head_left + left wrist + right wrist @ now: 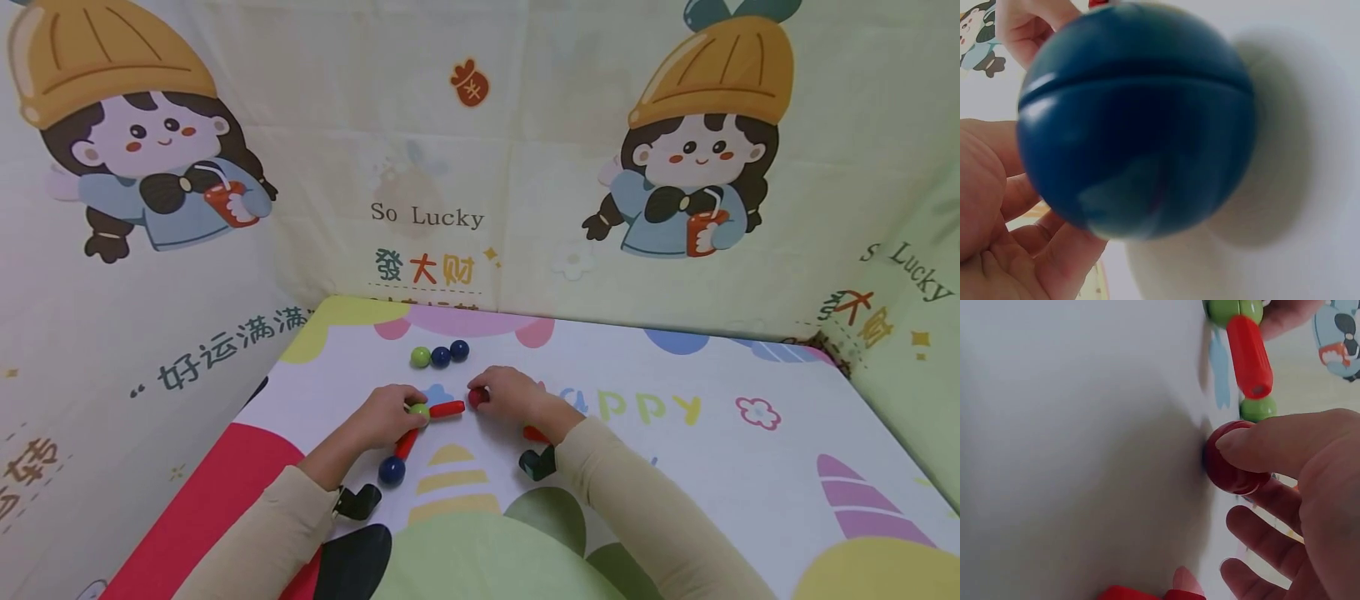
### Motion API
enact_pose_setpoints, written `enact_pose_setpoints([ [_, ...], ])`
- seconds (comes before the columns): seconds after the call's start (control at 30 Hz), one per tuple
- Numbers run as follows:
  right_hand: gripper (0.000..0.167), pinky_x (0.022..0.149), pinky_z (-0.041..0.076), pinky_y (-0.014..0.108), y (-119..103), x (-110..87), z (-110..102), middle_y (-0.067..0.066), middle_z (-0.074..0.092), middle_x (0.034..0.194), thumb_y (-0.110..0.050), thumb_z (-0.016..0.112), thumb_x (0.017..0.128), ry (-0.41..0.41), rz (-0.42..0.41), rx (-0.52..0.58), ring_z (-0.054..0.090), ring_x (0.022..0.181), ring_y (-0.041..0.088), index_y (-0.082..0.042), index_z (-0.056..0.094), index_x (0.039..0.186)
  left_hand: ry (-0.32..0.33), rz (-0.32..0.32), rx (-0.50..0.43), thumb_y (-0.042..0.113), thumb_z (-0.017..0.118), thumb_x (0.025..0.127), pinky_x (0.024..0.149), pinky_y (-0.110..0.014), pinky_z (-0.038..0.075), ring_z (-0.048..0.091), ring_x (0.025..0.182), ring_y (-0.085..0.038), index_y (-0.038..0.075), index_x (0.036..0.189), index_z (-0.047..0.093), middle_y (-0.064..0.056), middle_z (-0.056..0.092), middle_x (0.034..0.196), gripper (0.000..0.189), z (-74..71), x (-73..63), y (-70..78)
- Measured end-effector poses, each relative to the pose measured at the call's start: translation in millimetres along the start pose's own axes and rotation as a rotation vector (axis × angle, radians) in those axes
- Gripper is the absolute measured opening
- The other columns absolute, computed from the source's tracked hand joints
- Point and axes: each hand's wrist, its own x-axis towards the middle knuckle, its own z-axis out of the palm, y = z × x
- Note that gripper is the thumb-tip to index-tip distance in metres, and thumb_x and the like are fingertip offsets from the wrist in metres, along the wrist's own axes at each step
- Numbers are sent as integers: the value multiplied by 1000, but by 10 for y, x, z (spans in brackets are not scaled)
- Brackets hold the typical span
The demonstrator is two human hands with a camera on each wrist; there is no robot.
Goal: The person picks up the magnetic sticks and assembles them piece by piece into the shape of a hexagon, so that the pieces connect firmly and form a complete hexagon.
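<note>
My left hand (386, 417) holds a light green ball (420, 411) with two red rods joined to it. One red rod (447, 408) points right with its far end free; the other (406, 445) slants down to a dark blue ball (392, 472). That blue ball (1135, 125) fills much of the left wrist view and hides part of the hand. Between thumb and fingertips, my right hand (513, 396) pinches a dark red ball (1230, 464). A small gap separates this ball from the free end of the red rod (1250, 359).
Farther back on the patterned tabletop (637, 367), a green ball (421, 357) and two dark blue balls (450, 352) stand in a row. Beneath the right wrist lies another red piece (535, 433). Printed cloth (525, 208) hangs behind the table.
</note>
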Motion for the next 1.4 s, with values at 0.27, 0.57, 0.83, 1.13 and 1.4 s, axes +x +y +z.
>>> enact_pose_setpoints([
  [0.27,37,90,51,34,-66,-116,12,8,64,118,-15,72,93,-13,-81,-11,57,106,23,-9,67,130,12,-1,25,16,72,92,74,-30,54,56,91,-21,6,124,69,-8,64,110,34,-9,-21,23],
  [0.57,33,89,51,36,-85,-183,31,5,64,107,-15,72,92,18,-78,59,57,98,21,-6,64,123,12,4,29,15,72,92,81,-34,55,55,95,-23,6,123,69,-8,63,110,33,10,-20,34],
  [0.83,33,92,49,38,-132,-201,29,5,65,111,-15,72,93,4,-53,60,56,99,21,-8,66,124,10,-4,18,15,72,91,77,-31,55,56,93,-22,5,123,69,-8,63,110,33,6,-19,46],
  [1.13,39,89,51,34,-160,-199,23,5,63,113,-15,72,93,-21,-35,50,55,102,19,-8,66,130,12,-1,21,15,72,91,79,-32,55,56,94,-22,5,123,68,-8,64,110,34,0,-24,57],
  [1.4,41,95,51,37,-154,-238,27,9,61,126,-15,71,94,1,-50,60,56,117,25,-7,64,133,12,6,32,15,71,92,83,-35,55,56,96,-23,4,123,68,-9,64,112,33,5,-3,65],
])
